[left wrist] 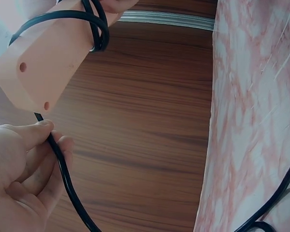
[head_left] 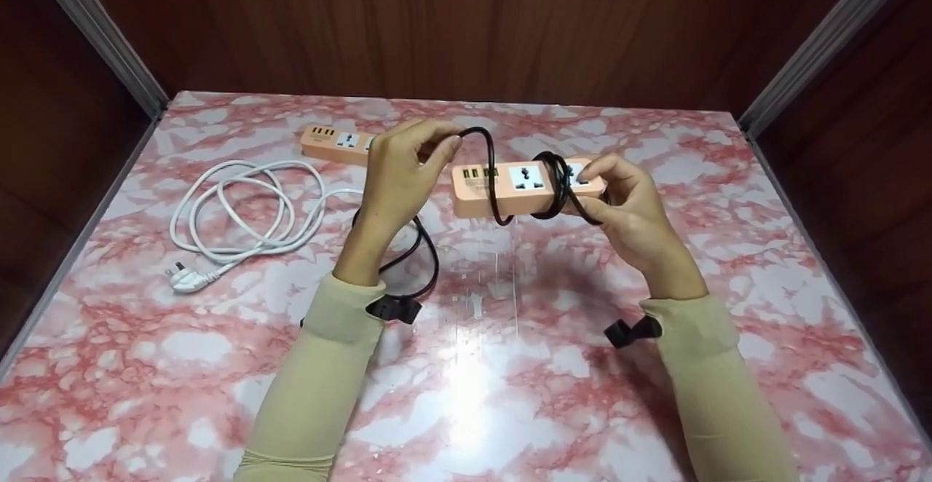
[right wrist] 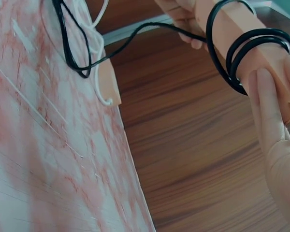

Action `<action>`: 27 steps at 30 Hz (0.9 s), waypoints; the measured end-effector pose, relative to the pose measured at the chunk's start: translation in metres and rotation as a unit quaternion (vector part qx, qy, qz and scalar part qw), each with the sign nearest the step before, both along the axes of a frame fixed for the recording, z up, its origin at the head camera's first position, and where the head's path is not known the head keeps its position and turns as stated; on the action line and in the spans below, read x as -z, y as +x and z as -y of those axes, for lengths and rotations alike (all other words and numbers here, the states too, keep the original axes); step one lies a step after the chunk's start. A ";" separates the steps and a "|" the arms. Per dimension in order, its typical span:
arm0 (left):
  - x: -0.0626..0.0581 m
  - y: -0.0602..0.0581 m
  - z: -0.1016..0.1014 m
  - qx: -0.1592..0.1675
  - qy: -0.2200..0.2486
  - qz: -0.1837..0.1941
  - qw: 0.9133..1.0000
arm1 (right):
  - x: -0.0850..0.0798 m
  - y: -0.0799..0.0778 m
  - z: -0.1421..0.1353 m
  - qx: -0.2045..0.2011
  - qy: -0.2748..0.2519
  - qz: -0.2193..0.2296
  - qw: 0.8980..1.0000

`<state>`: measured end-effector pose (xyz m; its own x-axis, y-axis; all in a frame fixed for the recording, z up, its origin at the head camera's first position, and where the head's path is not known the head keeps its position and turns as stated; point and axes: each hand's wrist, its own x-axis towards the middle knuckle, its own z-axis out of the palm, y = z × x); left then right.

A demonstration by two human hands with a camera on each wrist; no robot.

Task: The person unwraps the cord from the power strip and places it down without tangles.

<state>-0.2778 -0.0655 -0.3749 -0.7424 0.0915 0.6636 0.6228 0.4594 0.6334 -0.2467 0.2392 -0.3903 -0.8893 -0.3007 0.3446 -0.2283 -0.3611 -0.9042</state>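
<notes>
An orange power strip (head_left: 473, 205) with white sockets and several USB ports is held above the table. My right hand (head_left: 637, 212) grips its right end, fingers on top and thumb at the near side. Black cord (head_left: 559, 183) is wound in several turns around the strip near that hand. Between thumb and fingertips, my left hand (head_left: 400, 176) pinches the same black cord just left of the strip. In the left wrist view, the cord (left wrist: 67, 179) passes through the left hand (left wrist: 24, 169) and hangs down. The right wrist view shows the right hand's fingers (right wrist: 266, 106) against the strip's underside.
A second orange power strip (head_left: 331, 145) lies at the back, partly behind the left hand. Its white cord (head_left: 218, 249) is loosely coiled on the left, ending in a white plug (head_left: 191, 278). Loose black cord (head_left: 435, 263) trails by the left wrist. Wooden panels (head_left: 466, 30) enclose the marbled table (head_left: 553, 409).
</notes>
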 end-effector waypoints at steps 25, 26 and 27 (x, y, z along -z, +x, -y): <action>-0.025 0.023 0.006 0.013 -0.028 -0.055 0.998 | -0.001 -0.001 0.000 0.041 0.009 0.011 0.999; -0.026 0.024 0.006 0.016 -0.029 -0.054 0.998 | -0.001 -0.001 0.000 0.045 0.009 0.013 0.999; -0.026 0.025 0.006 0.018 -0.030 -0.053 0.998 | 0.000 -0.001 0.000 0.050 0.009 0.016 0.999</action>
